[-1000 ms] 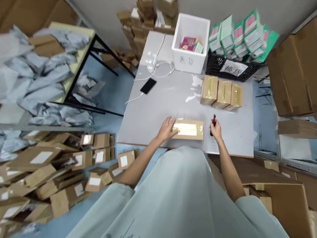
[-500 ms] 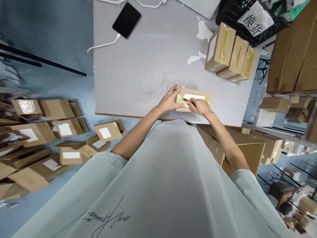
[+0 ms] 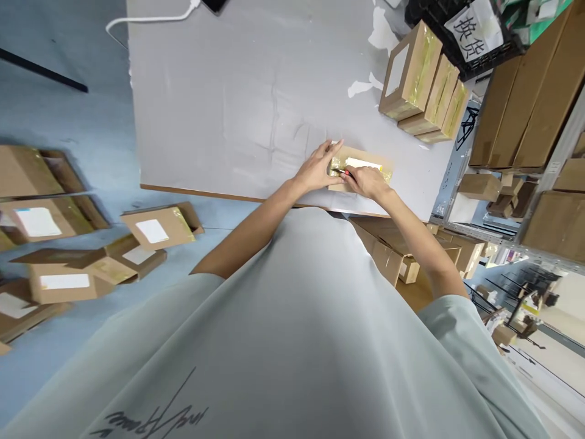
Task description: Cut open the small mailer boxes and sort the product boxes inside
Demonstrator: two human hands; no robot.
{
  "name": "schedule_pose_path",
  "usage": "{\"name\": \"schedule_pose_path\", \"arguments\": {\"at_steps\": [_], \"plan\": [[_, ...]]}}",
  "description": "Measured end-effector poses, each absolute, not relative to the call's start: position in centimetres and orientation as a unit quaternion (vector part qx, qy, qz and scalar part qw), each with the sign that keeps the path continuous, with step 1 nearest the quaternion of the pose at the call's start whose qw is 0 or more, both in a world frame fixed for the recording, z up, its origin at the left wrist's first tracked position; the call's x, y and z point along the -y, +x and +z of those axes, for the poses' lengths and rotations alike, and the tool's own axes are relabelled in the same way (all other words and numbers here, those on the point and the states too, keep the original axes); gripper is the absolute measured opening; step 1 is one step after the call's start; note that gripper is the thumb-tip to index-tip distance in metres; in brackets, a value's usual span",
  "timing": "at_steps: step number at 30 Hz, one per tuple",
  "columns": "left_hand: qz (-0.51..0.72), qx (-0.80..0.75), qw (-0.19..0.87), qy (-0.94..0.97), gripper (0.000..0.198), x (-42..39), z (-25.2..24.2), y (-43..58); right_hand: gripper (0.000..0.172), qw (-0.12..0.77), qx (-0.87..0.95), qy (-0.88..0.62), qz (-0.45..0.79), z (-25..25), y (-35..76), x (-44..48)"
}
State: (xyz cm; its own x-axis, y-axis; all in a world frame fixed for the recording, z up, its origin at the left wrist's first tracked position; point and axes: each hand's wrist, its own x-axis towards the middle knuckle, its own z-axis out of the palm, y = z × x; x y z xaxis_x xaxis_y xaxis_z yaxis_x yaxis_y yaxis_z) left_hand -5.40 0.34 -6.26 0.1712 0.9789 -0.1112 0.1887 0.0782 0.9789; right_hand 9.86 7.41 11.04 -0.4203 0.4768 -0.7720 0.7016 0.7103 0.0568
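A flat taped cardboard box (image 3: 371,163) lies near the front edge of the grey table (image 3: 237,110). My left hand (image 3: 319,167) presses on the box's left end, fingers together, holding it down. My right hand (image 3: 368,181) is closed around a small red-and-black cutter (image 3: 343,172), whose tip touches the box's taped top just beside my left fingers.
Three taped cardboard boxes (image 3: 423,82) stand in a row at the table's far right, by a black crate (image 3: 461,30) with a paper label. Many labelled boxes (image 3: 155,225) lie on the blue floor to the left. Large cartons (image 3: 521,103) and shelving fill the right side. A white cable (image 3: 150,18) runs along the table's far edge.
My right hand brought the cutter from beside the box onto its top, then toward the left end. My head tilted down and closer; the phone and white bin left the view.
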Motion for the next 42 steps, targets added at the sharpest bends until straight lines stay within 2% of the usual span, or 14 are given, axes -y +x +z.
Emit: {"name": "schedule_pose_path", "arguments": {"at_steps": [19,23,27,31,35,42], "plan": [[0.398,-0.519,0.535,0.535,0.136,-1.0,-7.2,-5.2,0.060,0.414,-0.846,0.322,-0.098,10.6,8.4,-9.9],[0.390,-0.532,0.538,0.525,0.135,-1.1,-6.8,-5.5,0.064,0.391,-0.860,0.308,-0.115,9.2,8.2,-10.5],[0.384,-0.547,0.533,0.519,0.129,-0.9,-6.5,-5.7,0.060,0.378,-0.867,0.300,-0.128,6.9,9.0,-10.8],[0.375,-0.562,0.528,0.515,0.123,-0.7,-5.7,-6.1,0.060,0.382,-0.863,0.306,-0.127,5.6,11.8,-11.7],[0.320,-0.585,0.536,0.517,0.134,-0.7,-4.4,-6.5,0.060,0.406,-0.845,0.334,-0.101,6.5,17.9,-13.7],[0.309,-0.622,0.538,0.478,0.135,-0.5,-2.9,-6.1,0.067,0.360,-0.855,0.351,-0.128,8.5,26.2,-15.4]]}}
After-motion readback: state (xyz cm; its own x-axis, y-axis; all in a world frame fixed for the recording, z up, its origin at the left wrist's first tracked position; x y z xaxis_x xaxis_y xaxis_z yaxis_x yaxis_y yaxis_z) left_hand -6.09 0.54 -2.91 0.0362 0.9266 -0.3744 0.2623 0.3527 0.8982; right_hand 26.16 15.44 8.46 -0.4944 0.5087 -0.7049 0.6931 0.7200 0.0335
